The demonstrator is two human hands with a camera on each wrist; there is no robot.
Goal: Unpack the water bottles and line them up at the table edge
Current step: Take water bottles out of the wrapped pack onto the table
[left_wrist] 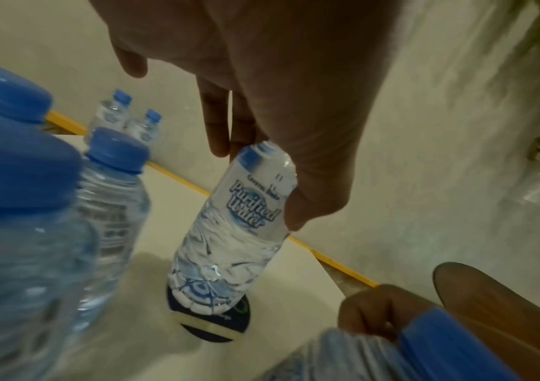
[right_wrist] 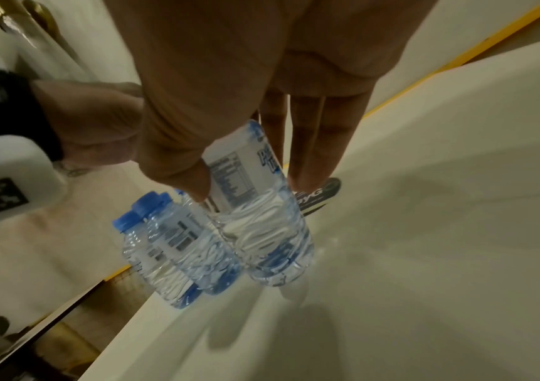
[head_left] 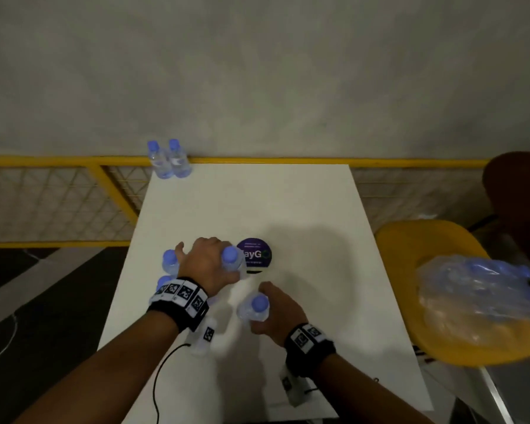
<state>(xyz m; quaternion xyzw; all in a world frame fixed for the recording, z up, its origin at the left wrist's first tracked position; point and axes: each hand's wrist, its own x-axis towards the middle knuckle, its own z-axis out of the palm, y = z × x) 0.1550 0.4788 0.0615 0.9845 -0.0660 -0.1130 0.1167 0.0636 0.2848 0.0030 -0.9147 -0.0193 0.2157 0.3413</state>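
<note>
Each of the hands grips one small water bottle high on its body: the left hand [head_left: 207,264] holds a bottle [left_wrist: 232,229] over the purple sticker [head_left: 257,255], the right hand [head_left: 277,310] another bottle [head_left: 256,307] nearer the person. Both look ready to carry. Spare bottles [head_left: 169,264] cluster at the tabletop's [head_left: 257,203] left side; two placed bottles [head_left: 169,160] stand at the far edge, apparently starting the line.

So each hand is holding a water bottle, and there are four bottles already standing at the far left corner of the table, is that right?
Not quite. The left hand and right hand do each grip a water bottle, but only two bottles stand at the far left corner of the table, not four. The head view shows the pair side by side there.
</note>
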